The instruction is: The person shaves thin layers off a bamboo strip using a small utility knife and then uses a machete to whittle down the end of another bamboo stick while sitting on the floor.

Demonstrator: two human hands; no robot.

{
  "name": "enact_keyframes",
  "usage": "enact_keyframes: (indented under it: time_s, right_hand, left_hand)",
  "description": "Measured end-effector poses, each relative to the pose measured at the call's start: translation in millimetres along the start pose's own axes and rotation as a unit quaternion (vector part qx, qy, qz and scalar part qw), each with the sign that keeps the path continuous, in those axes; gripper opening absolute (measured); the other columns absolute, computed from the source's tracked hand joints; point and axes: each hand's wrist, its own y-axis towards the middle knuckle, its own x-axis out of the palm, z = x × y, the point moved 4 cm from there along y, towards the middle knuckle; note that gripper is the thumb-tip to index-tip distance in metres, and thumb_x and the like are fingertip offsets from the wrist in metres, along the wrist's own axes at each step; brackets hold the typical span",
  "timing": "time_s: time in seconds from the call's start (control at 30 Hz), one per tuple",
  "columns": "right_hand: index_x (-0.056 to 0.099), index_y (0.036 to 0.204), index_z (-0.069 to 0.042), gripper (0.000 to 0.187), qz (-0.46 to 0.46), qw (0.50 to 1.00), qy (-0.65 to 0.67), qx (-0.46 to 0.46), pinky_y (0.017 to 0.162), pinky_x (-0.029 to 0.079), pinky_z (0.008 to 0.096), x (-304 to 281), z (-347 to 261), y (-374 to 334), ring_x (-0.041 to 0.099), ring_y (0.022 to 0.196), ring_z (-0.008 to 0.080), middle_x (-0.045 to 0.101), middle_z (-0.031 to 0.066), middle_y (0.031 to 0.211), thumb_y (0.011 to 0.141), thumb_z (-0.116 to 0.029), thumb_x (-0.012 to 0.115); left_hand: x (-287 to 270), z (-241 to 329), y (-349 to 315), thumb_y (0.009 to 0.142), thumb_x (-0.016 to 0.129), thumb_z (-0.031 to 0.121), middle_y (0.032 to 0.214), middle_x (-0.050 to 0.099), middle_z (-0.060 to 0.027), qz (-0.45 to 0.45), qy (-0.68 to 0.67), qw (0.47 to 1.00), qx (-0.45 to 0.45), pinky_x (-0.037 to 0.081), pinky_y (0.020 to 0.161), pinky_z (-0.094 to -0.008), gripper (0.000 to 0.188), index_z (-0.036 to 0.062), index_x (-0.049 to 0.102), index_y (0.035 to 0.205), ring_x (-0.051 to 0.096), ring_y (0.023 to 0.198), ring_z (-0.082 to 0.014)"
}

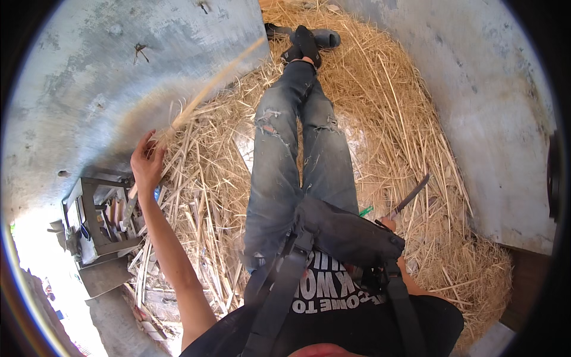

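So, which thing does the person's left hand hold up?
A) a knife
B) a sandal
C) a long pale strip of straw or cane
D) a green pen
C: the left hand grips the lower end of a long pale strip, blurred, that rises over the straw pile.

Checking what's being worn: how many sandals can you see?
2: both sandals are at the far end of the outstretched, crossed legs, resting on the straw. One partly hides the other.

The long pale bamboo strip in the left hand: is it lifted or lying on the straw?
Lifted. The left hand grips one end of the long pale bamboo strip, which slants blurred above the straw pile.
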Motion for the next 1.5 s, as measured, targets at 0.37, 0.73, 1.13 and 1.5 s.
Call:
enact_keyframes:
  time_s: [0.37,0.73,1.13,1.5]
  right_hand:
    - [0.057,0.109,0.004,0.025,0.048,0.798,0.48,-0.361,0.058,0.043,0.0306,-88.9,-185.8,-148.3,0.051,0.066,0.0119,0.051,0.0019,0.071,0.095,-0.014,0.068]
    - [0.067,0.111,0.007,0.033,-0.316,0.609,0.567,-0.456,0.059,0.05,0.0231,-207.9,-432.5,-359.0,0.065,0.067,0.0128,0.071,0.011,0.092,0.086,-0.012,0.079]
    - [0.066,0.108,0.003,0.039,-0.26,0.692,0.361,-0.569,0.067,0.055,0.0323,-157.0,-493.0,-384.5,0.067,0.071,0.0146,0.071,0.0081,0.082,0.076,-0.013,0.082]
    - [0.062,0.122,0.001,0.06,-0.278,0.684,0.171,-0.652,0.083,0.055,0.0417,-65.4,-475.7,-424.9,0.071,0.093,0.033,0.069,0.0212,0.1,0.073,-0.023,0.085]
  left_hand:
    - [30.3,105.5,59.3,0.091,0.075,0.009,0.101,0.072,-0.0097,0.103,-0.399,0.911,0.0,0.052,0.074,-0.026,0.052,-0.0024,0.055,0.138,0.069,0.089,-0.0143]
    - [187.2,273.5,-21.4,0.09,0.074,-0.001,0.105,0.071,-0.0067,-0.111,-0.605,0.788,-0.029,0.054,0.082,-0.0264,0.032,0.0004,0.063,0.12,0.067,0.089,-0.0131]
    - [129.4,254.7,-21.8,0.086,0.079,0.019,0.149,0.043,-0.0233,0.026,-0.195,0.968,0.158,0.049,0.101,-0.0425,0.104,0.004,0.007,0.16,0.054,0.13,-0.033]
    - [57.9,219.7,64.1,0.1,0.063,0.009,0.107,0.071,-0.0121,-0.018,-0.425,0.895,0.134,0.057,0.089,-0.0363,0.032,-0.0041,0.055,0.128,0.069,0.101,-0.0216]
